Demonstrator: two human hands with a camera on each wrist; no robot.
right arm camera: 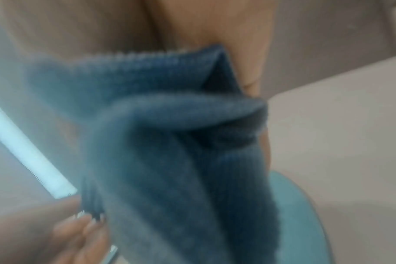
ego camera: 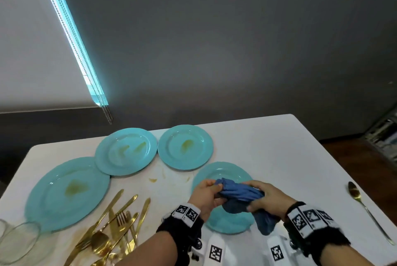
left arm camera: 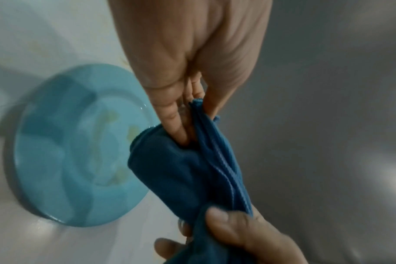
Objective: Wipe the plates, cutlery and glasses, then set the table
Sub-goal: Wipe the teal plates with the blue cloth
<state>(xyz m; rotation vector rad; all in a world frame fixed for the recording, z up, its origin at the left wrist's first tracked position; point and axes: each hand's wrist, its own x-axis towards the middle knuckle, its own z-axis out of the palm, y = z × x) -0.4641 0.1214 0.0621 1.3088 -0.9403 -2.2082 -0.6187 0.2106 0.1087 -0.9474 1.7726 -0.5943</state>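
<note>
Left hand (ego camera: 205,195) and right hand (ego camera: 265,199) both clench the bunched blue microfibre cloth (ego camera: 240,193) above the near round turquoise plate (ego camera: 223,226) at five o'clock; wiping step, judged; next, press cloth onto plate.

A white table (ego camera: 268,143) with rounded corners stands close to a dull grey wall (ego camera: 236,40). To the left a pale roller blind (ego camera: 25,50) hangs over a window, and a thin strip of bright bluish daylight (ego camera: 71,29) shows along its edge beside bead chains (ego camera: 106,113). Past the table's far right corner lie dark wooden floor (ego camera: 348,151) and some shelves (ego camera: 384,134), too blurred to read.
</note>
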